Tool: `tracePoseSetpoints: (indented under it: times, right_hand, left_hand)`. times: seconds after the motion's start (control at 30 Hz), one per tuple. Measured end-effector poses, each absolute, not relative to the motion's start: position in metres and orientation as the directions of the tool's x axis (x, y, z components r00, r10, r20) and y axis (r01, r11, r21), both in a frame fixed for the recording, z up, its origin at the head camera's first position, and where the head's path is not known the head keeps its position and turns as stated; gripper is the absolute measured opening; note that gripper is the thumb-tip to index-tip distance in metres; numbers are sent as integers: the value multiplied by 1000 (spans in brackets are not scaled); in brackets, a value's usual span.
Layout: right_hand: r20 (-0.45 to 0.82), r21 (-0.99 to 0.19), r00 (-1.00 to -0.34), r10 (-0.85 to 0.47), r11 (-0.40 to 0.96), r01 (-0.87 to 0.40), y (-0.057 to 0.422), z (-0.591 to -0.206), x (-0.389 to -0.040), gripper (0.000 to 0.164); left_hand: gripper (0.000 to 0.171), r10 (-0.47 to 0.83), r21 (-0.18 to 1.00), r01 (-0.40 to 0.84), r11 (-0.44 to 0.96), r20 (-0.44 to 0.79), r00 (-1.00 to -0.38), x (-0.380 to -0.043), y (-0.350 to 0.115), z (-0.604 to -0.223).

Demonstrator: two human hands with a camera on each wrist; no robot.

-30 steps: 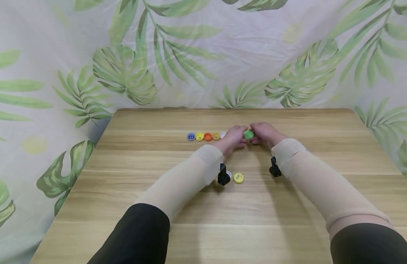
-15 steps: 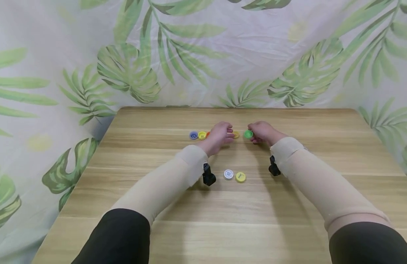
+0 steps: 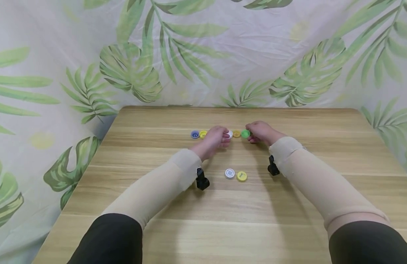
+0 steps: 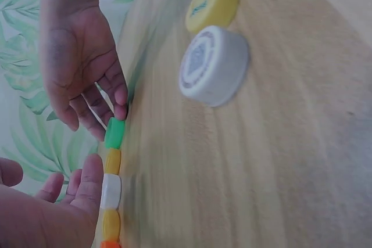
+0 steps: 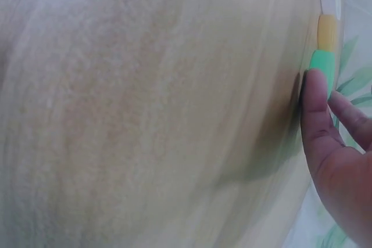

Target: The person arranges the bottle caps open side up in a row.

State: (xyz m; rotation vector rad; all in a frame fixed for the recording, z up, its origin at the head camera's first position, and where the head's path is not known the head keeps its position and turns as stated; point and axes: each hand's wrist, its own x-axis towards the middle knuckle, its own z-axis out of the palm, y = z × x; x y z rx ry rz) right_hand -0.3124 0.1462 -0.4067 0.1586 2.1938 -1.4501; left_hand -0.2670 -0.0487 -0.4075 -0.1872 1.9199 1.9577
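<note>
Bottle caps form a row near the table's back edge. At its right end my right hand (image 3: 261, 132) pinches the green bottle cap (image 3: 245, 134) between thumb and fingers. Left of this sit an amber cap (image 3: 236, 134) and a white cap (image 3: 229, 134). My left hand (image 3: 214, 140) hovers by the row with loosely extended fingers, partly covering the white cap. In the left wrist view, another amber cap (image 4: 111, 225) and an orange cap (image 4: 110, 244) continue the row; the left hand hides both in the head view. A yellow cap (image 3: 202, 134) and a blue cap (image 3: 195, 134) finish the left end.
Closer to me on the wooden table (image 3: 256, 234) lie a white cap with a printed top (image 3: 230, 173) and a yellow cap (image 3: 242, 176), side by side. Behind the table hangs a leaf-patterned cloth (image 3: 197, 66).
My left hand has moved left from beside the green cap, uncovering the amber cap and the front white cap. The right hand has slid the green cap slightly left, up to the amber one.
</note>
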Motion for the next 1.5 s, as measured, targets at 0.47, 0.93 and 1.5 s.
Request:
tracePoseSetpoints:
  times: [0.47, 0.93, 1.5]
  right_hand:
    - [-451, -845, -873, -185, 403, 351, 159, -407, -300, 46]
    - [-445, -855, -869, -216, 391, 340, 164, -416, -297, 11]
    - [-398, -875, -758, -517, 463, 143, 166, -429, -294, 31]
  left_hand:
    - [23, 308, 910, -327, 257, -398, -864, -243, -79, -414]
    - [60, 539, 582, 259, 771, -379, -753, -224, -67, -411]
    - [34, 416, 546, 218, 809, -270, -868, -254, -49, -418]
